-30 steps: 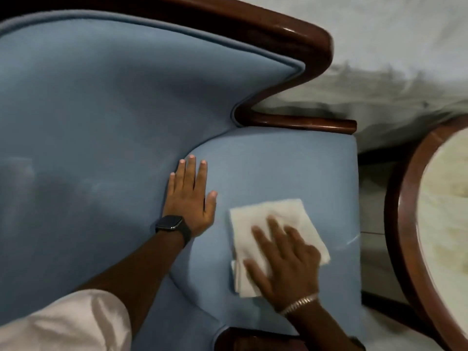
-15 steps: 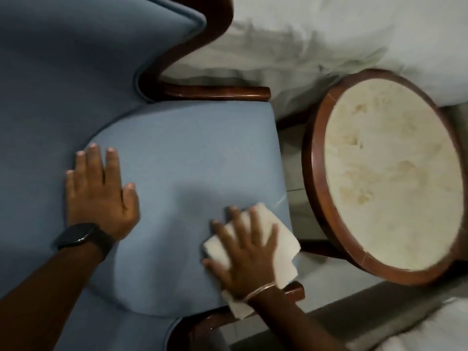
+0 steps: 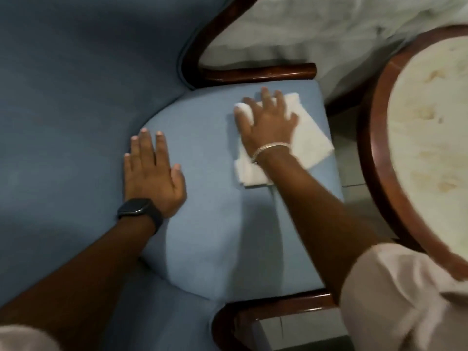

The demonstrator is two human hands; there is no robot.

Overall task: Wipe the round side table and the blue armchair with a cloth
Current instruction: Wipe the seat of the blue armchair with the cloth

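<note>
The blue armchair (image 3: 210, 224) fills the left and middle of the head view, with a light blue seat cushion and dark wooden arms. My right hand (image 3: 268, 122) presses flat on a folded white cloth (image 3: 311, 145) at the far right corner of the seat, fingers spread over it. My left hand (image 3: 152, 171), with a black watch on the wrist, lies flat and spread on the seat's left edge where it meets the backrest. The round side table (image 3: 379, 148), with a dark wooden rim and a stained cream top, stands at the right.
A white bedsheet (image 3: 316, 29) lies rumpled behind the chair and table. A narrow strip of tiled floor (image 3: 347, 158) separates the chair from the table. The near wooden arm (image 3: 278, 307) curves along the seat's front.
My right hand has slid the cloth from the seat's near right edge to its far right corner. My left hand has stayed flat on the seat. The view has shifted.
</note>
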